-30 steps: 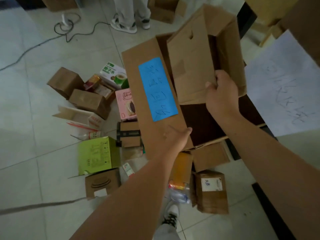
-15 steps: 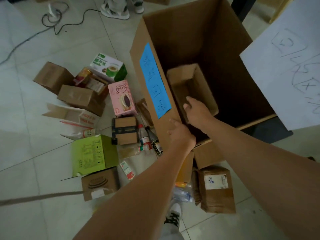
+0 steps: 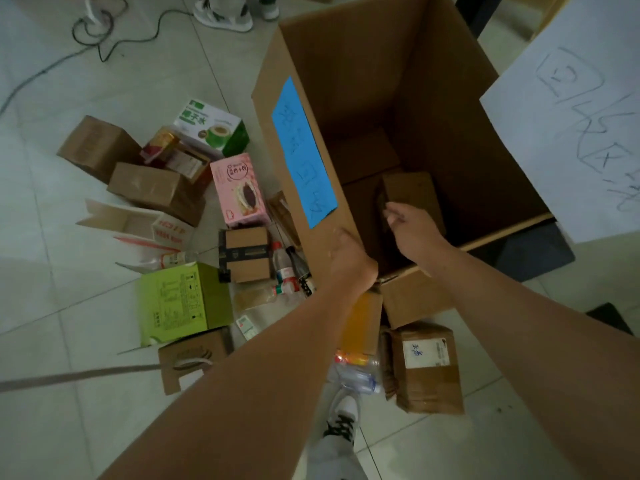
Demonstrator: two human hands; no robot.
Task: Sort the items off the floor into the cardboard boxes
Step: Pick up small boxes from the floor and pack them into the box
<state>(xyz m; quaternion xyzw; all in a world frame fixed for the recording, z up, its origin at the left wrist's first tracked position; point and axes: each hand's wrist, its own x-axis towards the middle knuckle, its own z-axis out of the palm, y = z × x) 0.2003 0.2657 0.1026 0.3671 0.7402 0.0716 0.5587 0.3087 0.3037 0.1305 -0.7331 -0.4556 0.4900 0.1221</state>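
The large open cardboard box (image 3: 450, 109) with a blue handwritten label (image 3: 301, 150) stands on the tiled floor. A small brown carton (image 3: 415, 192) lies deep inside it. My right hand (image 3: 414, 230) hangs inside the box just above that carton's near edge, fingers loose and apart, holding nothing. My left hand (image 3: 349, 254) lies against the box's near-left rim by the corner; it is blurred, so its grip is unclear. Loose items remain on the floor to the left: a pink box (image 3: 239, 188), a green box (image 3: 183, 299) and several brown cartons.
A second box with a white handwritten sheet (image 3: 571, 126) stands at the right. A taped parcel (image 3: 429, 368), an orange pack (image 3: 363, 323) and plastic bottles (image 3: 287, 268) lie by my shoe (image 3: 343, 417). Another person's shoes (image 3: 225, 12) and a cable (image 3: 104, 36) are at the far side.
The small carton went from held above the big box's flap down into the box, and my right hand has let go of it. The flap has swung away, leaving the box open.
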